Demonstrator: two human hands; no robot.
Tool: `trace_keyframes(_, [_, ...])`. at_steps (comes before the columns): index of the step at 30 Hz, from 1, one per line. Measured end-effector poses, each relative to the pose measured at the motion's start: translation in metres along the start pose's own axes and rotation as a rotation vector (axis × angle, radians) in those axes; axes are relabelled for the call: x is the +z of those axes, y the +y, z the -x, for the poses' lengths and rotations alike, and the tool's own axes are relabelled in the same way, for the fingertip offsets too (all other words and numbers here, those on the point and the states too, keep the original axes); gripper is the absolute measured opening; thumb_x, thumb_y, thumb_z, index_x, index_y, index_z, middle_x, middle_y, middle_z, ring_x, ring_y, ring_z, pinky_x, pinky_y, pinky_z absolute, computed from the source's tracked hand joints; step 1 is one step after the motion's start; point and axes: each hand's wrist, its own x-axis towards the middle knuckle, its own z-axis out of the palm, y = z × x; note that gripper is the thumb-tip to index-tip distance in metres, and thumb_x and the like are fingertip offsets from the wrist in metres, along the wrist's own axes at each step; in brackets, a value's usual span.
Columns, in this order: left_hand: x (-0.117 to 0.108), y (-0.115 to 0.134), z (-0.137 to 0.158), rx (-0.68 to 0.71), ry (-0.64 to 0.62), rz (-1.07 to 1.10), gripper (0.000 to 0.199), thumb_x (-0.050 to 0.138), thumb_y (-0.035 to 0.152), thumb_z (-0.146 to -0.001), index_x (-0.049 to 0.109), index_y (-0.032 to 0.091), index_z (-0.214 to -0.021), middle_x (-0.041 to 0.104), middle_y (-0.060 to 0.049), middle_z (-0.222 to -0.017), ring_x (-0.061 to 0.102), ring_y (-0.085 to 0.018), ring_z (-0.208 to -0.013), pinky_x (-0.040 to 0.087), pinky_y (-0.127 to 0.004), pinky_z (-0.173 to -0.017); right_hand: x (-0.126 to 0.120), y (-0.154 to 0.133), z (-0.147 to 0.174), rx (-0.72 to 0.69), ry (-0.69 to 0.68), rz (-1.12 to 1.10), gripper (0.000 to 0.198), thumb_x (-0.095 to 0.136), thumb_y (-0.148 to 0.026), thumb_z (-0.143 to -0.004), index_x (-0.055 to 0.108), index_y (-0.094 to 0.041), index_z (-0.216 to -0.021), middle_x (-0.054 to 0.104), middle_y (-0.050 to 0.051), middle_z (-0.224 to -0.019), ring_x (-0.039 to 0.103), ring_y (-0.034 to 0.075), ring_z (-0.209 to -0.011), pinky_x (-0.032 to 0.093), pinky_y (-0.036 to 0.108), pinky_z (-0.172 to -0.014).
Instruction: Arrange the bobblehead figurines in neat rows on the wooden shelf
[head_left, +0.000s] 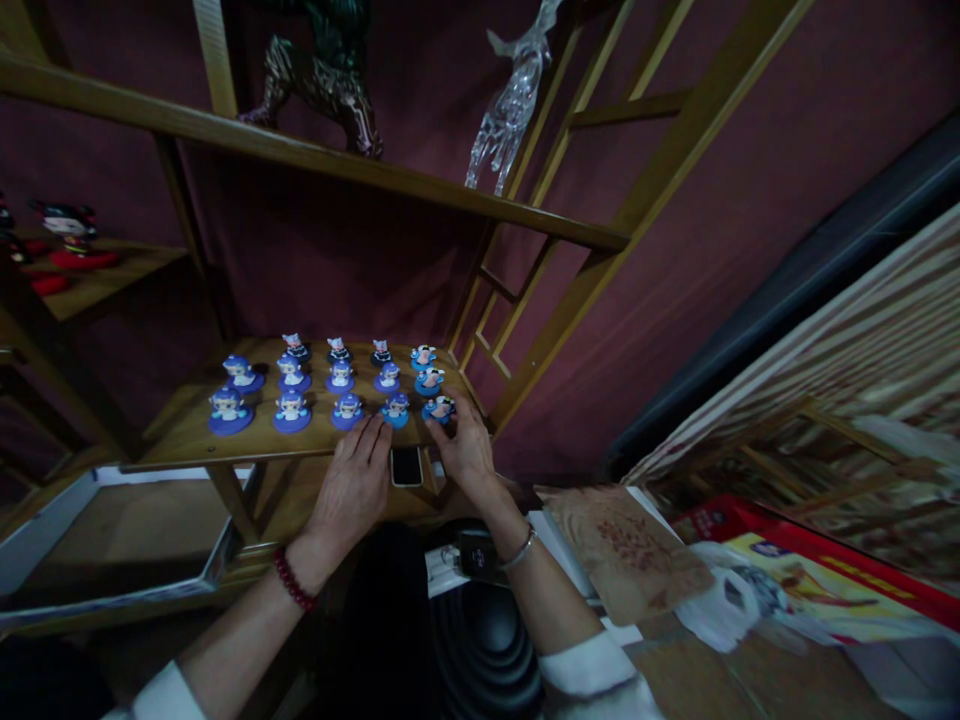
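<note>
Figurines stand in close rows across the shelf (176, 437) at the centre-left of the frame, and from my remote seat that crowding is what worries me most. At the right end of the front row, the right hand (469, 450) has thumb and fingers curled about the front-right figurine (438, 409); I read this as a light pinch, though how firm I can't tell. Its nearest neighbours are the blue figurine (394, 409) just to the left and the same-coloured middle figurine (430, 381) just behind. A sideways nudge of the thumb could tip the first; a push toward the back could knock the second.

Lower and left of that, the left hand (361, 470) has bent fingers at the shelf's front edge. I can't tell whether those fingertips touch a base; if they do, a careless drag could pull a figurine over the lip, perhaps onto the phone (406, 467) between the hands. On the right, the wooden post (546, 345) leaves little room, so knuckles could bump it and jolt the pinch.
</note>
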Motion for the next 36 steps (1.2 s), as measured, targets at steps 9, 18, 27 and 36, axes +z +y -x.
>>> trace_keyframes(9, [0.001, -0.001, 0.001, -0.028, -0.019, 0.031, 0.043, 0.041, 0.009, -0.085, 0.049, 0.002, -0.126, 0.055, -0.022, -0.13, 0.048, -0.03, -0.125, 0.041, -0.047, -0.103, -0.003, 0.002, -0.002, 0.003, -0.055, -0.009, 0.054, 0.063, -0.026, -0.079, 0.049, -0.018, -0.131, 0.064, 0.012, -0.114, 0.063, 0.025, -0.096, 0.051, 0.042, -0.089])
trace_keyframes(18, [0.001, -0.001, 0.001, -0.017, -0.015, 0.015, 0.045, 0.043, 0.007, -0.082, 0.048, 0.001, -0.126, 0.055, -0.022, -0.13, 0.049, -0.031, -0.123, 0.042, -0.046, -0.103, -0.015, 0.004, -0.004, -0.053, 0.074, -0.125, 0.042, 0.044, -0.039, -0.092, 0.055, -0.014, -0.124, 0.063, 0.016, -0.118, 0.06, 0.025, -0.109, 0.048, 0.042, -0.096])
trace_keyframes(27, [0.001, -0.002, 0.0, -0.01, 0.003, 0.042, 0.043, 0.043, 0.009, -0.084, 0.048, -0.001, -0.125, 0.056, -0.024, -0.127, 0.05, -0.031, -0.122, 0.043, -0.048, -0.102, -0.01, 0.027, -0.053, -0.041, 0.036, -0.121, 0.036, 0.043, -0.013, -0.085, 0.062, -0.015, -0.116, 0.067, 0.011, -0.111, 0.065, 0.019, -0.1, 0.051, 0.036, -0.093])
trace_keyframes(36, [0.002, -0.001, -0.001, -0.004, 0.037, 0.035, 0.042, 0.044, 0.009, -0.084, 0.048, 0.001, -0.125, 0.057, -0.022, -0.125, 0.051, -0.032, -0.12, 0.044, -0.047, -0.1, 0.006, 0.04, -0.083, 0.144, -0.104, -0.4, 0.038, 0.052, -0.003, -0.074, 0.067, -0.019, -0.105, 0.071, 0.004, -0.108, 0.066, 0.016, -0.1, 0.05, 0.036, -0.096])
